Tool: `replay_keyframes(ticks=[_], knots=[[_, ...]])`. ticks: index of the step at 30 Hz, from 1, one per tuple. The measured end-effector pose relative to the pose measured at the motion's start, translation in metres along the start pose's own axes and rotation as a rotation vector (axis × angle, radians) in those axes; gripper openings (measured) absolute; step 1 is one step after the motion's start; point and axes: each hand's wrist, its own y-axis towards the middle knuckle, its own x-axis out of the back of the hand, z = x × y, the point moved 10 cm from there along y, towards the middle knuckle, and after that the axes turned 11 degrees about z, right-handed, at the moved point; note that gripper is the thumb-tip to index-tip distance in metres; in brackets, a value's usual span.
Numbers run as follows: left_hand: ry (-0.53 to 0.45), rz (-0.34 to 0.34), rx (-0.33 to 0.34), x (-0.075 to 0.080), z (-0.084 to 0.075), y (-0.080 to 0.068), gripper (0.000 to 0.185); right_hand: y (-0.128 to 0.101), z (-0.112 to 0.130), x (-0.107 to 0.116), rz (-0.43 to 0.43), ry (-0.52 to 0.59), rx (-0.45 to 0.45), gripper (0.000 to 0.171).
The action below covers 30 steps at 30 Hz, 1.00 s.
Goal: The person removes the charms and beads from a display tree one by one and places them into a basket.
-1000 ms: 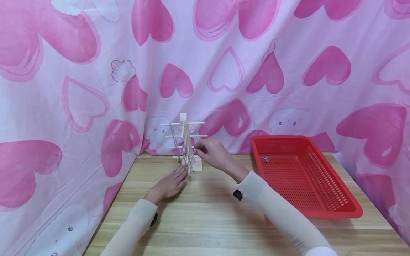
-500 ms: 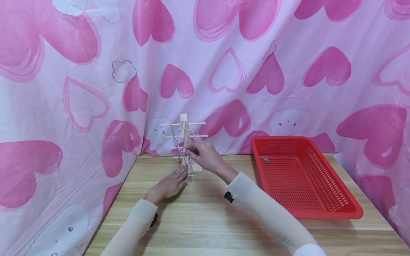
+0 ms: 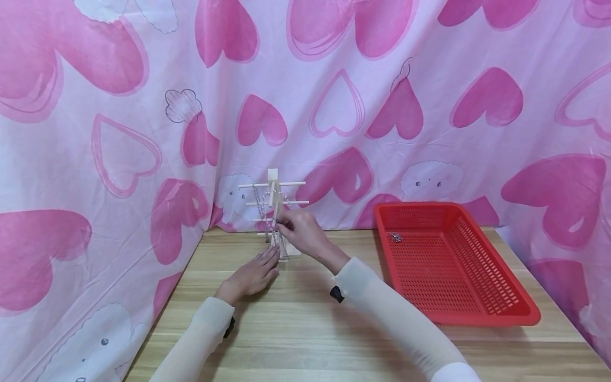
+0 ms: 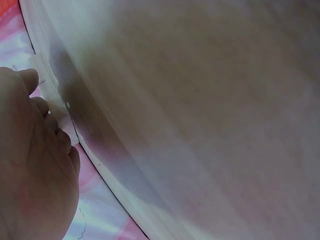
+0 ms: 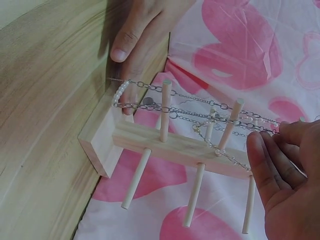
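Note:
A pale wooden jewellery stand (image 3: 272, 174) with peg arms stands at the back of the table, several necklaces hanging on it. My right hand (image 3: 305, 233) is at its front and pinches a silver chain necklace between thumb and fingers. In the right wrist view that chain necklace (image 5: 195, 98) runs from my fingertips past the pegs, with a row of pearls (image 5: 120, 93) at its low end. A finer beaded chain (image 5: 215, 148) hangs close by. My left hand (image 3: 253, 273) lies with extended fingers at the stand's base (image 5: 97, 150); the exact contact is partly hidden.
A red perforated basket (image 3: 506, 320) stands on the right of the wooden table (image 3: 296, 329), with a small silver piece of jewellery (image 3: 395, 237) in its far left corner. Pink heart-patterned cloth (image 3: 334, 48) hangs behind and to the left.
My right hand has moved left from the stand's right side to its front, bringing the chain necklace with it. The left hand has stayed at the base.

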Motion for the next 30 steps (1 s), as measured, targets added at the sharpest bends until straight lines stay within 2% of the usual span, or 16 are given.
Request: replay_keyframes(ticks=[8,15,19,25,30], knots=[[-0.027,0.028,0.001,0.008,-0.008,-0.004,0.062,-0.002,0.001,0.003,-0.052,-0.001,0.027,0.005],[-0.033,-0.02,-0.027,0.007,-0.008,-0.004,0.062,-0.003,0.003,0.005,-0.069,-0.003,0.044,0.006],[-0.035,-0.015,-0.037,0.011,-0.012,-0.005,0.062,-0.004,0.003,0.006,-0.074,-0.002,0.045,0.007],[-0.006,0.02,-0.016,0.011,-0.013,-0.005,0.061,-0.004,0.004,0.007,-0.086,-0.011,0.051,0.008],[-0.03,0.007,-0.011,0.009,-0.01,-0.005,0.061,-0.005,0.006,0.007,-0.092,-0.015,0.054,0.009]])
